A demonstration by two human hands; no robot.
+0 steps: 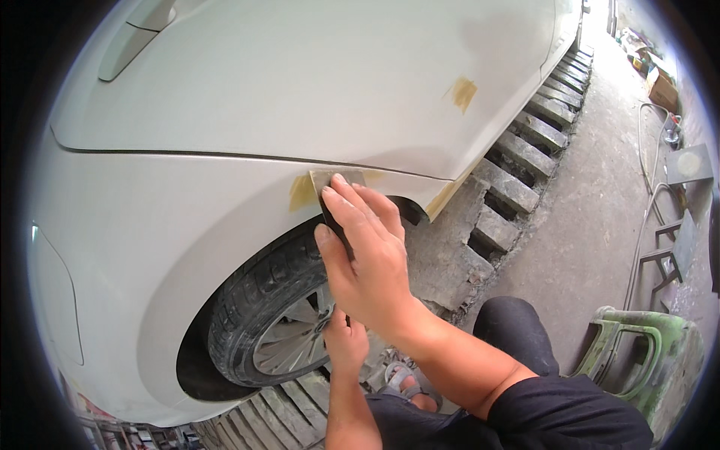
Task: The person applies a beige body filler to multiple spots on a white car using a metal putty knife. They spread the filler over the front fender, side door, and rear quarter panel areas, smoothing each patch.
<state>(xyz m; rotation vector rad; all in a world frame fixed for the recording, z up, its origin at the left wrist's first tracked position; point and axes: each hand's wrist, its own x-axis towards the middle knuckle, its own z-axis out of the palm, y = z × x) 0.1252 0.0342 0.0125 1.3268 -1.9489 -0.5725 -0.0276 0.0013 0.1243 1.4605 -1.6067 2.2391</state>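
Note:
My right hand [367, 240] presses a brown-grey piece of sandpaper [320, 181] against the white car's fender [217, 202], just above the wheel arch. Its fingers lie along the sheet, which is mostly hidden beneath them. Yellowish filler [302, 193] shows on the paint beside the sheet's left edge. Lower down, my left hand [347, 345] is closed in front of the wheel [289, 341]. What it grips, if anything, is hidden. Another yellowish patch [463, 94] marks the car door [300, 82], farther up and to the right.
Slotted concrete blocks [525, 159] with gaps run alongside the car. A green chair-like stool [637, 345] stands at the lower right, close to my knee [514, 330]. A hose [640, 225], metal frames [664, 259] and a cardboard box [663, 88] line the right side.

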